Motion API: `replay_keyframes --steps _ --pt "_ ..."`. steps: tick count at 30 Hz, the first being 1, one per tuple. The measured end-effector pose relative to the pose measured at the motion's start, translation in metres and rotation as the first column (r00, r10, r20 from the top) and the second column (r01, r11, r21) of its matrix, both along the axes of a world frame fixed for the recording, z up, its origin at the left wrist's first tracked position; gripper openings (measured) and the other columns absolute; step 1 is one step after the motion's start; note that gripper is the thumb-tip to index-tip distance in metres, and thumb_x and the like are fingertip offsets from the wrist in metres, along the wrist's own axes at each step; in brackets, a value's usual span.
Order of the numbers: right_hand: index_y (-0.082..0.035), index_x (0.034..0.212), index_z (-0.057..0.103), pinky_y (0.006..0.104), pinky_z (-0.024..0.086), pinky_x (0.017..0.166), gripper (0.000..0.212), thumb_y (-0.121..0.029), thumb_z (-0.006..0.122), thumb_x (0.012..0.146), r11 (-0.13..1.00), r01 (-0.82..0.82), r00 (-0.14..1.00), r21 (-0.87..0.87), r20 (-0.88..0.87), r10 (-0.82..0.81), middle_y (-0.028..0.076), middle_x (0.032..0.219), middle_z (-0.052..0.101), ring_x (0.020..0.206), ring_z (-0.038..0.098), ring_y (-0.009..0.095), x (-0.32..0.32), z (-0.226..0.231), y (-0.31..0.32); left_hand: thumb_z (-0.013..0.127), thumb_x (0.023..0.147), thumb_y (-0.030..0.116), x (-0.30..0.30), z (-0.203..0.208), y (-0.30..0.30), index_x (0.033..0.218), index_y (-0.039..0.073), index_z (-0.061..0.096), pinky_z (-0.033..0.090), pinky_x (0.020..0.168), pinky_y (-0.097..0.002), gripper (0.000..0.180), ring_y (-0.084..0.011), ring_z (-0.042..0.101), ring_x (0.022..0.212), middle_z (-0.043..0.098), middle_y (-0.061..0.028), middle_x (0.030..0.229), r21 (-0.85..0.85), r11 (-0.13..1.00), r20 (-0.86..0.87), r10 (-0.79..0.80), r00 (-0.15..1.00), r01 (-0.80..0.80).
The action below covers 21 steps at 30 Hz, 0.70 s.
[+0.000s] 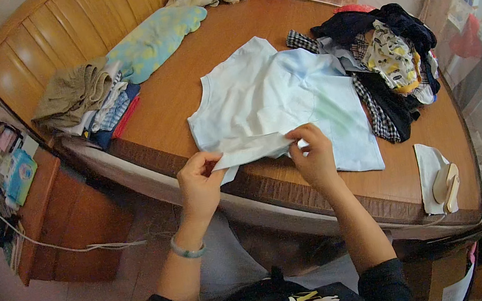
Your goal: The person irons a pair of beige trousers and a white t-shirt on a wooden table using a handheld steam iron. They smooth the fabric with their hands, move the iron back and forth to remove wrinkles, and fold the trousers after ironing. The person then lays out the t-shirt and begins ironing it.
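Note:
A white sleeveless-looking shirt (pixel 245 98) with faint blue and green patches lies spread on the brown bed mat (pixel 153 127). Its near edge is lifted in a band between my two hands. My left hand (pixel 200 180) pinches the left end of this band between thumb and fingers. The right end is pinched by my right hand (pixel 318 159), with the fingers curled. The stretch of fabric between them looks fairly taut and hangs at the mat's front edge. Farther right, the shirt lies flat with some wrinkles.
Folded clothes (pixel 74 102) are stacked at the left, near a tie-dyed pillow (pixel 157 39). A heap of loose clothes (pixel 388 53) sits at the right. A cream iron (pixel 445 184) rests on a white cloth (pixel 428 156) near the right corner. A wooden bedside cabinet (pixel 67 226) stands left.

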State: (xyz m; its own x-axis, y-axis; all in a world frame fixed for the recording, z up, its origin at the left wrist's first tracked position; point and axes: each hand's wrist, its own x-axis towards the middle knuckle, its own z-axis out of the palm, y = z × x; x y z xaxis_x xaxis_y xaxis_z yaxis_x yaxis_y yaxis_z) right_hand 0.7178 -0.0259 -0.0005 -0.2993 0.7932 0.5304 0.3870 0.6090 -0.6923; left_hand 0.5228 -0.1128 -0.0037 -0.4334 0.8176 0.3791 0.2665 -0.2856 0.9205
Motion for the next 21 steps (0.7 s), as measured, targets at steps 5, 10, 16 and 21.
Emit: replay_keyframes --steps 5,10,16,21 --pt "-0.006 0.085 0.058 0.0377 0.046 0.065 0.019 -0.003 0.058 0.066 0.986 -0.140 0.959 -0.090 0.237 0.158 0.012 0.085 0.054 0.076 0.056 0.029 0.004 -0.008 -0.042 0.054 0.066 -0.007 -0.006 -0.007 -0.044 0.080 -0.002 0.055 0.043 0.058 -0.0282 0.015 -0.0211 0.053 0.063 0.052 -0.0110 0.072 -0.015 0.986 -0.391 0.145 0.909 -0.164" --pt "-0.005 0.092 0.058 0.0368 0.047 0.071 0.024 -0.008 0.059 0.068 0.911 -0.377 0.843 -0.167 0.344 0.412 0.012 0.092 0.055 0.086 0.055 0.030 0.024 -0.050 -0.061 0.057 0.065 -0.003 -0.001 -0.056 -0.083 0.079 -0.001 0.052 0.044 0.057 -0.0276 0.015 -0.0194 0.055 0.065 0.052 -0.0106 0.071 -0.217 0.973 -0.421 -0.020 0.907 -0.080" --pt "-0.002 0.098 0.055 0.0352 0.042 0.081 0.031 -0.005 0.062 0.067 0.986 -0.025 0.982 -0.165 0.179 0.055 0.016 0.097 0.054 0.091 0.052 0.031 0.100 -0.060 -0.030 0.061 0.075 0.016 -0.045 -0.081 -0.088 0.082 0.001 0.055 0.046 0.059 -0.0253 0.018 -0.0127 0.056 0.067 0.057 -0.0048 0.075 -0.367 0.908 0.181 -0.145 0.973 0.204" --pt "0.002 0.104 0.050 0.0388 0.037 0.090 0.042 0.001 0.056 0.062 0.958 0.285 0.832 -0.001 0.496 -0.247 0.018 0.115 0.044 0.107 0.043 0.033 0.201 -0.075 -0.017 0.057 0.081 0.036 -0.040 -0.115 -0.063 0.088 0.002 0.058 0.045 0.059 -0.0239 0.035 -0.0106 0.054 0.068 0.057 -0.0048 0.078 -0.596 0.781 0.363 0.056 0.930 0.186"
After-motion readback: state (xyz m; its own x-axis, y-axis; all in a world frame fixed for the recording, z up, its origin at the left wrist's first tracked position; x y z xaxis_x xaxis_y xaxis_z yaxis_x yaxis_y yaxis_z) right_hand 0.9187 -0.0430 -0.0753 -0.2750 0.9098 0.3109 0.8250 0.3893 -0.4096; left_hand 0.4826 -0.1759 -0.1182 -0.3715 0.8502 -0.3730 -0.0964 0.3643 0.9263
